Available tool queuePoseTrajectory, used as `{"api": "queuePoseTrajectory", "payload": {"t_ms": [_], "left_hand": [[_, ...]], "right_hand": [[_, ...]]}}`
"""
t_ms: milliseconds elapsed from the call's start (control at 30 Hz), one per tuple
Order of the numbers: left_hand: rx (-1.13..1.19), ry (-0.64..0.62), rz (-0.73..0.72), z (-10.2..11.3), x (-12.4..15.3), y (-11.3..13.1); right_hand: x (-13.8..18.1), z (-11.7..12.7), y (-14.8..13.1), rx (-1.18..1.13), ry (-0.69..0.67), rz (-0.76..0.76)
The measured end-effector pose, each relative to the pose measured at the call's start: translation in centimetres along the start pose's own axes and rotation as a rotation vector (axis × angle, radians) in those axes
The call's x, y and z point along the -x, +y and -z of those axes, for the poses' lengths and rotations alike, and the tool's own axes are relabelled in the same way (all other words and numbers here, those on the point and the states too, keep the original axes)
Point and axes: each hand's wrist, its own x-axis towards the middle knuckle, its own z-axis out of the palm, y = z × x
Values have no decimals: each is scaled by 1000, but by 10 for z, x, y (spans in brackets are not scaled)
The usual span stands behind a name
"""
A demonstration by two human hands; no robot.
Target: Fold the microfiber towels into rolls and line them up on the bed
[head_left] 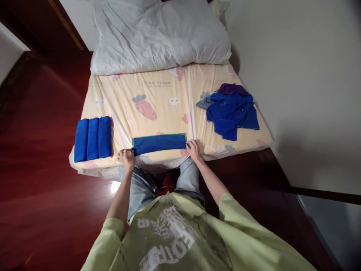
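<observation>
A blue cloth with green edging [159, 143] lies folded into a long strip near the front edge of the bed. My left hand [126, 159] pinches its lower left corner. At the right end, my right hand [193, 149] has its fingers closed on the lower right corner. To the left sit several blue folded cloths [93, 138], rolled or folded into thick strips side by side. A loose heap of blue cloths [234, 111] lies on the right, with a purple cloth [232, 89] and a grey-blue cloth [205, 101] at its back.
The bed [166, 101] has a pale yellow sheet with carrot and rabbit prints under a see-through cover. A large white bundled quilt [160, 37] fills its back. A wall [304, 82] stands on the right. Dark red floor [42, 150] shows at left.
</observation>
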Motion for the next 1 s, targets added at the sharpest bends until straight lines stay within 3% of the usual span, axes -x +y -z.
{"api": "queuePoseTrajectory", "payload": {"t_ms": [133, 267, 533, 733, 1000], "left_hand": [[-23, -261, -373, 10, 1, -5], [-66, -339, -532, 16, 2, -9], [-163, -333, -561, 19, -19, 2], [-137, -366, -595, 40, -12, -18], [68, -350, -348, 24, 5, -32]], "right_hand": [[4, 16, -6, 83, -206, 220], [7, 21, -6, 198, -280, 268], [-11, 24, -12, 276, -302, 263], [1, 37, -1, 207, -315, 309], [15, 18, 12, -110, -234, 115]]}}
